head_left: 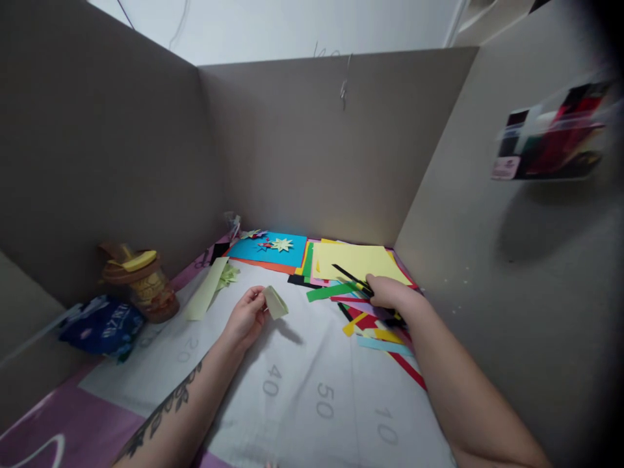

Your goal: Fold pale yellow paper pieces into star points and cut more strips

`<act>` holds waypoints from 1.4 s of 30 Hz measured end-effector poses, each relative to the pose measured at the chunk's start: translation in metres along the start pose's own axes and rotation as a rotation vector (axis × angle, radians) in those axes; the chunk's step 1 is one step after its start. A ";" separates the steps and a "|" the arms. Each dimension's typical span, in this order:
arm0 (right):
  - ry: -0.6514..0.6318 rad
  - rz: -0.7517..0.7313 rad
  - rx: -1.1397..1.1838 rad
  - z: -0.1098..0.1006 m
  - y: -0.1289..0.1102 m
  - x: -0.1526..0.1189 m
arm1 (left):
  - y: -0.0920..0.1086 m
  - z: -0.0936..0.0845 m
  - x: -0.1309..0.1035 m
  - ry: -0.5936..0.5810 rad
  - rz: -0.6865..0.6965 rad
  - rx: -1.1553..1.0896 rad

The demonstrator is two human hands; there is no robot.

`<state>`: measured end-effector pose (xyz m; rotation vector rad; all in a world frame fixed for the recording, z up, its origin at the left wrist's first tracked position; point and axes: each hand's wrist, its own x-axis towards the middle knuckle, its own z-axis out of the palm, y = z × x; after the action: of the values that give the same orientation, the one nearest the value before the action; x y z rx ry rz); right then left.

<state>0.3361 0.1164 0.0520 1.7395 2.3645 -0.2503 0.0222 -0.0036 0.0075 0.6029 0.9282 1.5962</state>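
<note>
My left hand (247, 316) is closed on a small folded piece of pale green paper (275, 303), pinched between thumb and fingers above the white sheet. On the right, my right hand (387, 291) reaches over a heap of coloured paper strips (375, 335). Its fingers are closed around a dark, slim, pointed tool with some yellow, which looks like a pair of scissors (348, 273); the rest of it is hidden by the hand. Under its tip lies a stack of coloured paper with a pale yellow sheet (336, 257) on top.
A blue sheet (244, 250) bears folded paper stars (281, 244). At left are a pale green strip (205, 292), green paper pieces (227, 276), a brown cup with yellow lid (146, 286) and a blue packet (104, 325). Grey panels (312, 143) surround the table; a clear holder (550, 143) hangs right.
</note>
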 end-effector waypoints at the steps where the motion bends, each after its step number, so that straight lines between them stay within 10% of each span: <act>1: 0.059 -0.051 0.015 -0.007 -0.006 -0.007 | 0.001 -0.001 0.000 -0.010 0.002 -0.014; 11: 0.849 -0.635 -0.040 -0.048 -0.075 -0.091 | 0.009 0.000 -0.007 -0.109 0.031 -0.084; 21: 0.983 -0.645 -0.204 -0.051 -0.074 -0.107 | 0.009 0.000 -0.007 -0.066 0.059 -0.088; 33: 0.810 -0.555 -0.248 -0.050 -0.078 -0.102 | 0.006 -0.001 -0.003 0.029 0.084 -0.034; 42: 0.153 -0.649 0.097 0.007 -0.079 -0.022 | -0.005 -0.034 0.025 0.215 0.184 0.757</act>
<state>0.2673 0.0712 0.0524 0.9920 3.0098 -0.3341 -0.0079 0.0123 -0.0176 1.0700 1.7028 1.4594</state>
